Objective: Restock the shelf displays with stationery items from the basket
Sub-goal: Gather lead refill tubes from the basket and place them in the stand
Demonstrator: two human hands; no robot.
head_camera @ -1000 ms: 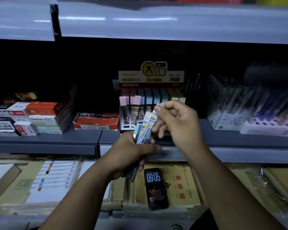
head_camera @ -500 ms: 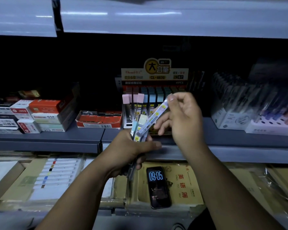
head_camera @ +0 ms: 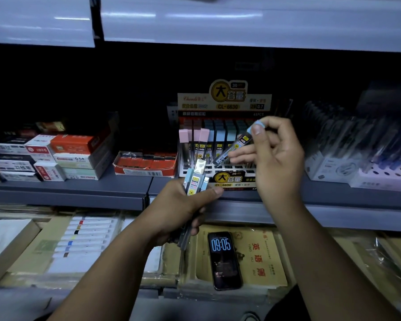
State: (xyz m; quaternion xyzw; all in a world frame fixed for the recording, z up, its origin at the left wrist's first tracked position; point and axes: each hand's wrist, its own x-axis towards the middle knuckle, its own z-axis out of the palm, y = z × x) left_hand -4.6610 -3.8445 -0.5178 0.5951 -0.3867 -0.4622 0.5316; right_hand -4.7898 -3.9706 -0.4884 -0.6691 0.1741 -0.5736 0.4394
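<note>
Drawn clear of the bundle since a second ago and raised, tilted, before the display rack: one blue-capped lead tube, pinched by the right hand; not yet in any slot. Rest of the bundle gripped in the left hand, in front of the shelf edge; next, probably, seating the single tube among the blue ones.

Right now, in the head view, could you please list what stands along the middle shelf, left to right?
Stacked small boxes, red open carton, lead refill display rack, white pen display box, pale pink pen tray.
</note>
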